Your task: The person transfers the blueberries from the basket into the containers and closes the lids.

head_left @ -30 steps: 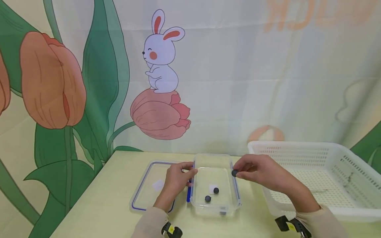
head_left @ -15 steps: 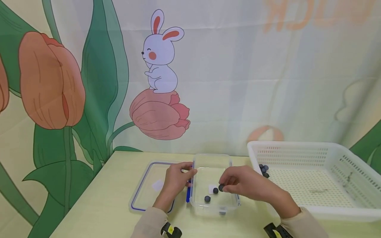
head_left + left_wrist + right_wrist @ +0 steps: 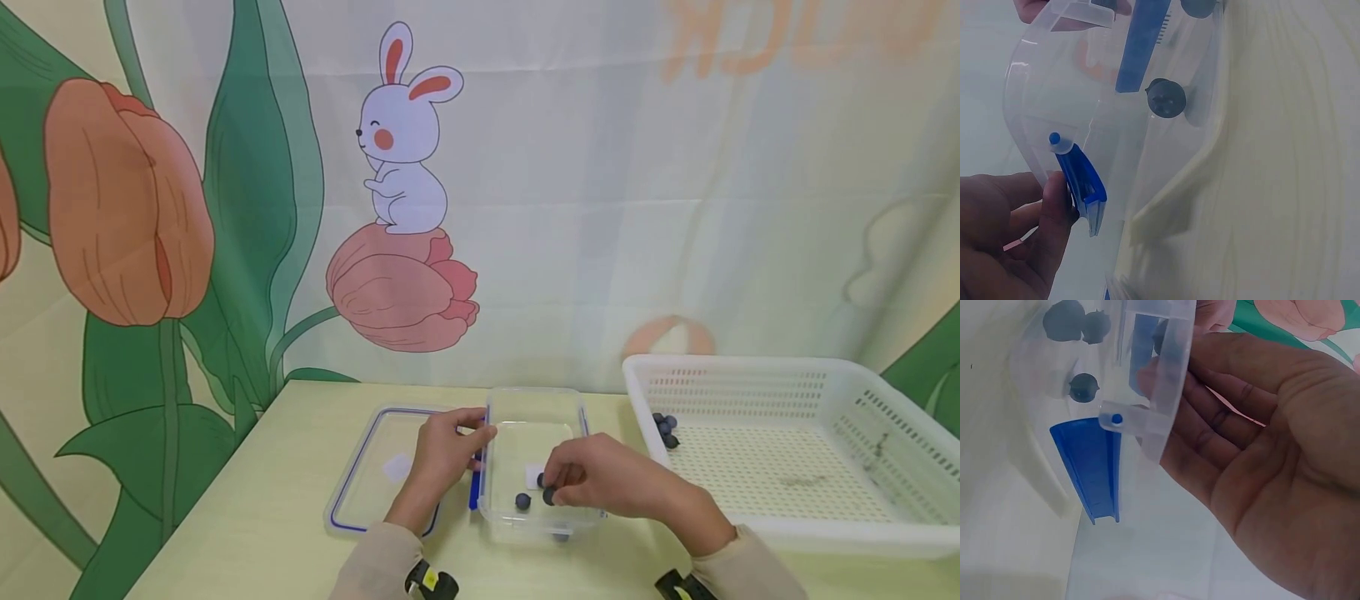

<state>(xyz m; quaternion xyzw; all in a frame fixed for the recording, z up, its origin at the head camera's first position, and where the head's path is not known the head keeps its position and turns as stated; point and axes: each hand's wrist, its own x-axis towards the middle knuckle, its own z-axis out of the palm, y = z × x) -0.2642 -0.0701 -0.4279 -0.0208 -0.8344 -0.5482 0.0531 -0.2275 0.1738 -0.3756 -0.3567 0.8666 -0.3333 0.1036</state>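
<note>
A clear plastic food container (image 3: 536, 417) with blue clips stands on the table. My left hand (image 3: 444, 454) grips its left rim, thumb and fingers at the wall beside a blue clip (image 3: 1082, 178). My right hand (image 3: 607, 477) reaches in over the right side and pinches a blueberry (image 3: 549, 497) low inside. Right behind it another blueberry (image 3: 541, 480) is partly covered by the fingers. One more blueberry (image 3: 522, 501) lies on the container's floor to the left. In the right wrist view, the right hand's fingers (image 3: 1210, 419) show partly through the clear wall.
The container's lid (image 3: 360, 475), with a blue seal, lies flat at the left. To the right stands a large white perforated basket (image 3: 795, 533), with several blueberries (image 3: 664, 429) by its left wall. A printed curtain (image 3: 555, 208) hangs behind the table.
My right hand has moved left and down from the container's right rim to its inside, carrying the blueberry. The basket's blueberries have come into view. My left hand has stayed put.
</note>
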